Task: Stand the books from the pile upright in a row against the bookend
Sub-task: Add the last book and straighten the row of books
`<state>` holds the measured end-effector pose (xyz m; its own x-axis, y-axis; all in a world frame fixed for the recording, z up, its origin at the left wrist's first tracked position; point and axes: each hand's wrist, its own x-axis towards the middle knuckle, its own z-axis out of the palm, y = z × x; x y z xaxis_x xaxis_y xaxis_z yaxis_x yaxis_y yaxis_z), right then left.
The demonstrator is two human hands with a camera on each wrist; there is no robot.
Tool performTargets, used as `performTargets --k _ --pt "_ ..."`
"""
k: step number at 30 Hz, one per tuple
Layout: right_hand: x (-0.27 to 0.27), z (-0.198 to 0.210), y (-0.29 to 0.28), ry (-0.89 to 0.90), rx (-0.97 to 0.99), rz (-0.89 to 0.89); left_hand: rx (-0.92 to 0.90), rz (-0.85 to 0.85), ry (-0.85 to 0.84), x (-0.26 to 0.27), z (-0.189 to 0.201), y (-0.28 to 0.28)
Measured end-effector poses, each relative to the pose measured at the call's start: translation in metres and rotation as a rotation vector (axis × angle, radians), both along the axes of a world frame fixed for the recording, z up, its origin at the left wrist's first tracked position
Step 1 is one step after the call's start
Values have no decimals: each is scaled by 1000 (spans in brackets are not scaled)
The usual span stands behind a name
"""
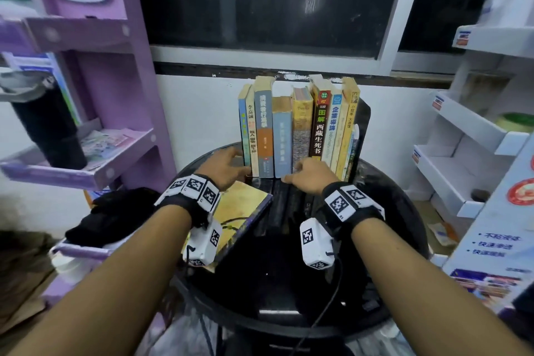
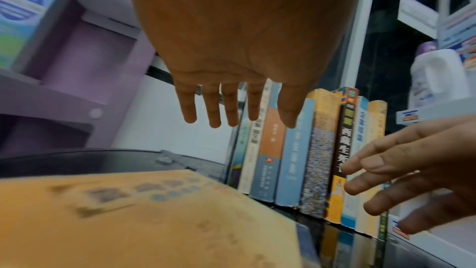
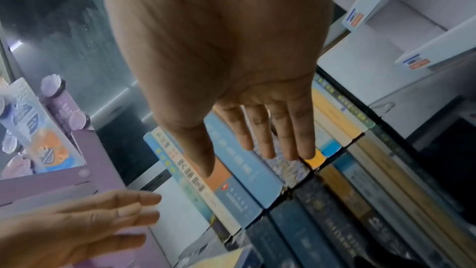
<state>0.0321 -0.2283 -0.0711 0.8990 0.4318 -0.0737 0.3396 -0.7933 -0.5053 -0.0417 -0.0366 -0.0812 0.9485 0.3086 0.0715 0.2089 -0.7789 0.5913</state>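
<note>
A dark window with a pale frame fills the back wall above a white lower wall. A purple shelf unit stands at the left (a black bottle on one tier), white cardboard display shelves at the right. The round black bench is glossy, mirroring what stands on it.

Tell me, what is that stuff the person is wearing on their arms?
Both arms are bare, no sleeves. The left wrist and right wrist each wear a black band with white black-patterned square tags, plus a white camera box underneath trailing a thin black cable.
</note>
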Motion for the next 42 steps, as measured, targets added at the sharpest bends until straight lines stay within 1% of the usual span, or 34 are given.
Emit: performTargets --k 1,4,6,7,9,11,15,18,22,25,29,32,34,37,39,42 --pt "-2 -3 8 32 -22 20 -43 23 42 -3 -6 9" --pt "-6 -11 28 106 -139 95 -117 52 244 -10 -22 30" --pt "-8 -17 40 132 -188 100 -151 63 355 -13 -30 39" --pt "-9 -19 45 144 -206 112 -180 76 386 -13 -33 43" --pt "-12 -22 53 154 -247 136 -178 108 437 -13 -34 45" --pt "-15 -24 59 144 -273 139 -114 149 471 -10 -37 44" --pt "-15 -30 64 139 -290 144 116 151 497 -7 -39 38" --pt "-14 -36 63 132 -299 130 140 148 500 -5 -41 40" --pt "-15 -35 62 231 -219 72 114 145 494 -5 -43 44" --pt "-14 -33 60 299 -128 72 75 133 492 -5 -41 43" --pt "-16 -30 54 546 199 -19 -17 119 468 -6 -35 44" --pt "-18 -21 44 643 390 -20 -121 96 427 -5 -30 44" --pt "-17 -13 38 655 452 0 -219 78 375 -3 -26 43" --pt "-16 -1 28 596 515 10 -322 71 297 -1 -18 37" --pt "-15 8 20 549 550 15 -356 57 271 2 -13 32" --pt "-16 25 4 500 579 30 -357 14 222 9 -4 20"
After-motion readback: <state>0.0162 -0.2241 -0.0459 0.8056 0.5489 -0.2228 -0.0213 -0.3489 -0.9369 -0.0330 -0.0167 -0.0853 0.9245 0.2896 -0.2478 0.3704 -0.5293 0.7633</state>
